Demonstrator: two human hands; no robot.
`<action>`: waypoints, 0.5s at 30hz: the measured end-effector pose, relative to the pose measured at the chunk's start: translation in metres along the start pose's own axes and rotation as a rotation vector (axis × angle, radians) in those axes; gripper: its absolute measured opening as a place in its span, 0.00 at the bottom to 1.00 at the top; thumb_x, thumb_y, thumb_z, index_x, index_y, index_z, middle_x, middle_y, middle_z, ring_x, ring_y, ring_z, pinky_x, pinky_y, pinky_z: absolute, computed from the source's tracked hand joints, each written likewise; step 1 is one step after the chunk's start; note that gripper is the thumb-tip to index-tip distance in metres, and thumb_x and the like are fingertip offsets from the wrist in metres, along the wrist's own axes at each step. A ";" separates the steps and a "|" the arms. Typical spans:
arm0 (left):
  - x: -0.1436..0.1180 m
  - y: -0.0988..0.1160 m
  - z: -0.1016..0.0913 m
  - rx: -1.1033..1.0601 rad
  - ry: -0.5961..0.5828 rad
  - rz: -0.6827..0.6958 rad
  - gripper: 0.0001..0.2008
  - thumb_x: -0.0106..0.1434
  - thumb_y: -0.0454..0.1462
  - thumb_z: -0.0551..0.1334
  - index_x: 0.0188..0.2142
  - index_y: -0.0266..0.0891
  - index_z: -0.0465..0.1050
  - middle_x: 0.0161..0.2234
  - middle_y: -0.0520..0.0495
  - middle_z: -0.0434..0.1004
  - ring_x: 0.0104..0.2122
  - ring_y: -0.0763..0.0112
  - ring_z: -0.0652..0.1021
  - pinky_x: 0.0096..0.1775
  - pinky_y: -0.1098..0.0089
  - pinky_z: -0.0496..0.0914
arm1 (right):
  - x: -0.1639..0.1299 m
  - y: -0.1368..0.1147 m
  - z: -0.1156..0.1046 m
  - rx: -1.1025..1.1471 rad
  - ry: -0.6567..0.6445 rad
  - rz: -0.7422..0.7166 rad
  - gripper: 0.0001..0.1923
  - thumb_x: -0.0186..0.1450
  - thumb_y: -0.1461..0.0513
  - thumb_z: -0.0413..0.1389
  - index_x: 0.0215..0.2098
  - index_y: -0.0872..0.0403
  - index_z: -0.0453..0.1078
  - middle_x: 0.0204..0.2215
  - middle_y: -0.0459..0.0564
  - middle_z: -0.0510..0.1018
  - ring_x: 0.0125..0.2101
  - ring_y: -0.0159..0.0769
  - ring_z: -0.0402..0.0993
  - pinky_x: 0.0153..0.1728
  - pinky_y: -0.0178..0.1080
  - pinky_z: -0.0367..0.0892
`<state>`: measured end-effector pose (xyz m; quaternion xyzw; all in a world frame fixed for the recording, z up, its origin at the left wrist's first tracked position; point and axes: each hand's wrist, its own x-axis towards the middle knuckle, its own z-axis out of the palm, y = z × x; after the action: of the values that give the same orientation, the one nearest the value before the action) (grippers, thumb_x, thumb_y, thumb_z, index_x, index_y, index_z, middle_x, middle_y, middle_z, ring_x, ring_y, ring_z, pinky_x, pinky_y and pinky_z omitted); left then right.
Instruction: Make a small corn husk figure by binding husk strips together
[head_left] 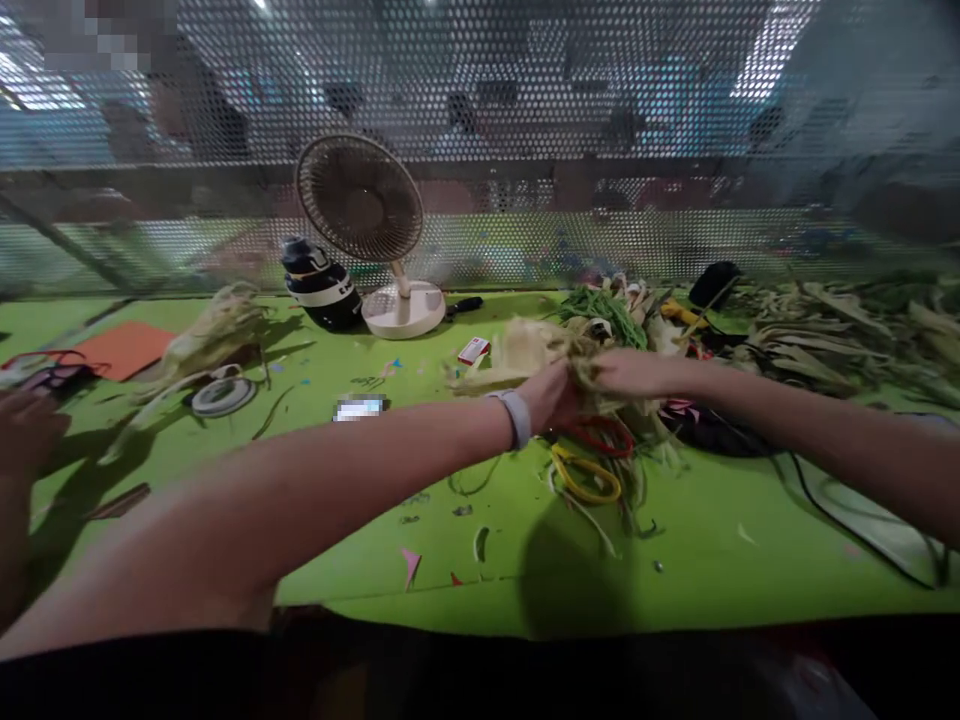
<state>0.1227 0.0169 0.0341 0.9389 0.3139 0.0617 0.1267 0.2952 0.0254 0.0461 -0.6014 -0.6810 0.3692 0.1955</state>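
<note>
— Pale dried husk strips point(551, 352) sit bunched at centre frame, right?
— Yes; left hand point(551, 395) and right hand point(630, 372) both close around them, meeting above the green table point(712, 540).
— Below them?
— Red ring point(604, 437) and yellow ring point(585, 478), just beneath.
— Farther out?
— White desk fan point(367, 215) upper left; another person's hand point(26, 430) at the left edge

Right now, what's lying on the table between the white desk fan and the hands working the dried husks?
In the head view, a small red-and-white box lies between the fan and the husks; otherwise green table.
</note>
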 end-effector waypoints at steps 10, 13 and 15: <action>0.041 -0.081 -0.086 0.144 0.366 -0.285 0.39 0.56 0.50 0.61 0.62 0.38 0.53 0.46 0.34 0.75 0.48 0.48 0.72 0.49 0.55 0.62 | -0.049 0.009 -0.034 1.056 0.777 0.042 0.04 0.59 0.67 0.55 0.31 0.54 0.72 0.26 0.48 0.80 0.32 0.39 0.78 0.39 0.43 0.73; 0.065 -0.073 -0.089 -0.128 0.618 -0.326 0.47 0.47 0.54 0.67 0.62 0.39 0.54 0.57 0.34 0.64 0.57 0.46 0.63 0.55 0.55 0.58 | -0.047 -0.007 -0.010 1.174 0.693 -0.009 0.05 0.57 0.67 0.55 0.31 0.54 0.72 0.26 0.47 0.81 0.36 0.40 0.78 0.42 0.43 0.73; 0.061 -0.057 -0.077 -0.278 0.725 -0.286 0.42 0.47 0.54 0.67 0.59 0.40 0.60 0.58 0.36 0.62 0.60 0.47 0.60 0.57 0.53 0.56 | -0.041 -0.015 0.006 1.190 0.697 -0.051 0.04 0.56 0.66 0.57 0.30 0.53 0.72 0.27 0.47 0.81 0.38 0.41 0.78 0.42 0.43 0.73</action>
<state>0.1231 0.1130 0.0948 0.7772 0.4542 0.4120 0.1408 0.2890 -0.0157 0.0606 -0.4595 -0.2738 0.4604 0.7085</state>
